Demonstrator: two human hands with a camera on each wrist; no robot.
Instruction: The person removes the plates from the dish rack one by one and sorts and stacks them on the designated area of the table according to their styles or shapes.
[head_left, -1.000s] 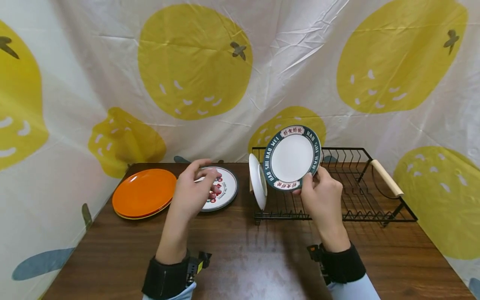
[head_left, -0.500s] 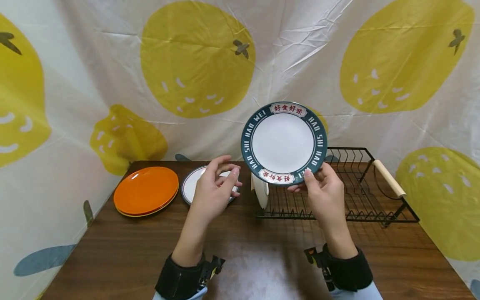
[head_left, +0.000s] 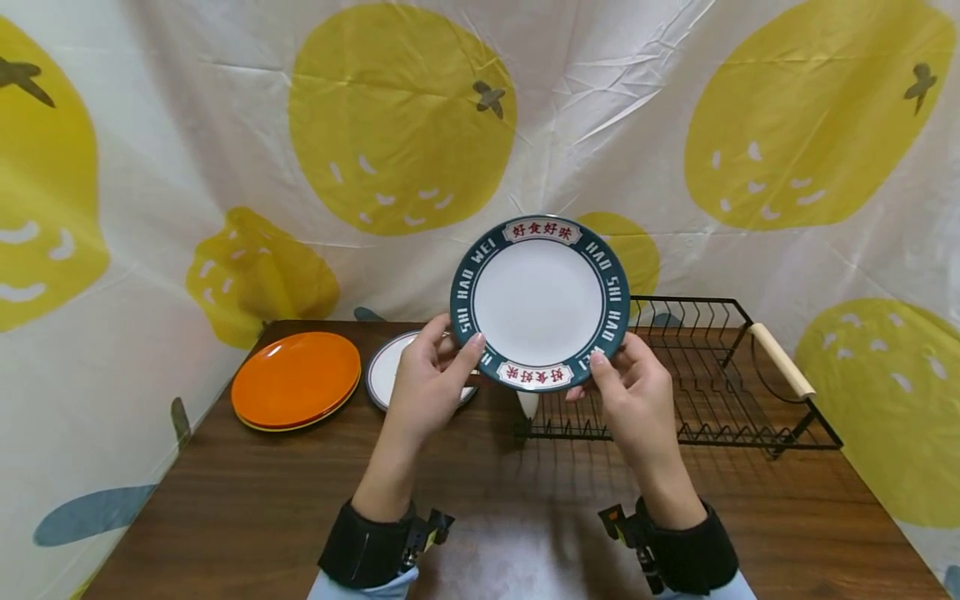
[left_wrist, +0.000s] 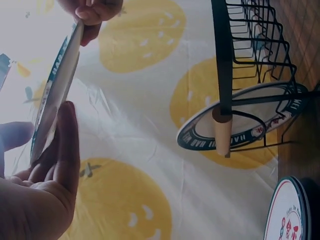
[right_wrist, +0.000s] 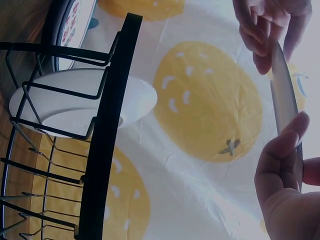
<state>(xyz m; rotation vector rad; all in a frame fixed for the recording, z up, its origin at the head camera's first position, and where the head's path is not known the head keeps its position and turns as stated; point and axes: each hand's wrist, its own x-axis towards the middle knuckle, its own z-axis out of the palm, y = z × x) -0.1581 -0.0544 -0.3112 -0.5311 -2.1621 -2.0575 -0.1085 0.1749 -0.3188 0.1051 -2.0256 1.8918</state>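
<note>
A white plate (head_left: pixel 538 292) with a dark green lettered rim is held up, its face toward the head camera. My left hand (head_left: pixel 429 379) pinches its lower left rim, thumb on the front and fingers behind. On the lower right rim my right hand (head_left: pixel 636 398) has the same kind of pinch. The left wrist view shows the plate (left_wrist: pixel 55 95) edge-on between both hands. Behind it, a second plate (left_wrist: pixel 200 125) with a similar green rim stands on edge in the black wire dish rack (head_left: pixel 720 392), mostly hidden in the head view.
Orange plates (head_left: pixel 296 379) lie stacked at the back left of the wooden table (head_left: pixel 285 492). Right of them sits a stack of white dark-rimmed plates (head_left: pixel 384 371), partly behind my left hand. The rack has a pale wooden handle (head_left: pixel 782 360). A lemon-print cloth (head_left: pixel 420 275) hangs behind.
The right hand has lifted the plate from the rack's left end and brought it left, nearer the head camera. My left hand has moved right and taken hold of its left rim.
</note>
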